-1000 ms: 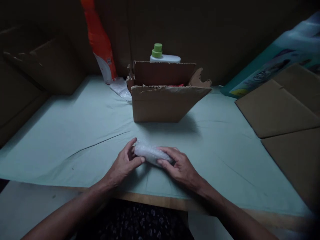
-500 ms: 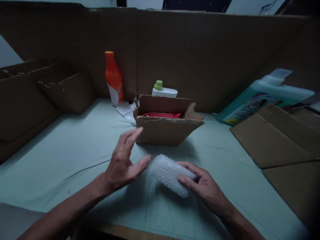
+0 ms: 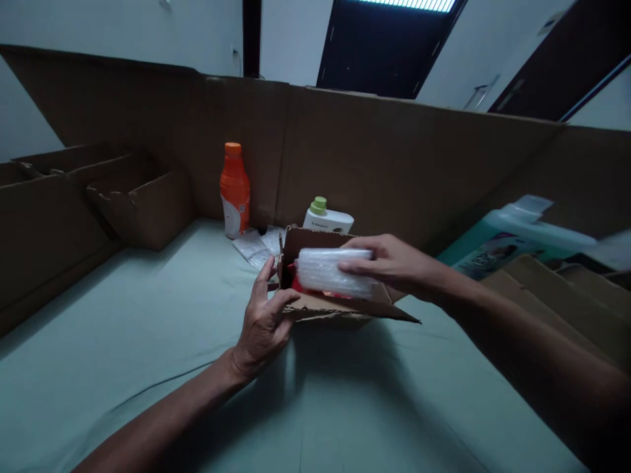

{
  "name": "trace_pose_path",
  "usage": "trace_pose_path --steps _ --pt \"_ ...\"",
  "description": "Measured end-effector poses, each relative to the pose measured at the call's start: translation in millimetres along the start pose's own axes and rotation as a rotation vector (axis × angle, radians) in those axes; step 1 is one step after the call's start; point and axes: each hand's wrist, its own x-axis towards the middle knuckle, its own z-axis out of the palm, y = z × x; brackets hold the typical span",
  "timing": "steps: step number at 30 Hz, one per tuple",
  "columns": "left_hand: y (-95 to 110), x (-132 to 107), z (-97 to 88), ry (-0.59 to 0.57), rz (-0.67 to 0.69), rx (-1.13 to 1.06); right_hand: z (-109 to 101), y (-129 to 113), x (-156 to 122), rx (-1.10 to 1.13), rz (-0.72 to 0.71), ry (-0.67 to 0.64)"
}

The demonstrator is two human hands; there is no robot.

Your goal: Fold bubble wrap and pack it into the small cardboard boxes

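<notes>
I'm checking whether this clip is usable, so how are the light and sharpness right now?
Head view: dim, bluish light, with the grille at the top brightest; head view: bundle and right hand blurred, left hand sharper; head view: soft shadow on the cloth before the box.

No text legible for sure: white bottle (image 3: pixel 329 218) carried a tiny dark print line, teal jug (image 3: pixel 515 235) had blurred label lettering, orange bottle (image 3: pixel 235 189) showed only a small unreadable square mark.
</notes>
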Motion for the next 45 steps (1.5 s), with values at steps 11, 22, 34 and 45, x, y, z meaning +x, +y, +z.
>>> trace_pose_path --steps 11,22,34,45 --pt "-14.1 0.8 9.7 0.035 -0.008 -0.103 71.6 -36.6 79.4 -0.604 0.201 -0.353" --pt "-13.4 -4.4 11.7 0.05 -0.025 -0.108 89.6 -27.3 66.8 -0.544 0.181 -0.319" --pt "-6.9 -8.1 4.2 0.068 -0.04 -0.07 65.5 -34.6 30.2 -0.435 0.087 -0.134" --pt "-28.1 -33.4 2.1 -0.102 -0.459 -0.186 65.6 106.3 -118.2 0.243 0.337 0.678"
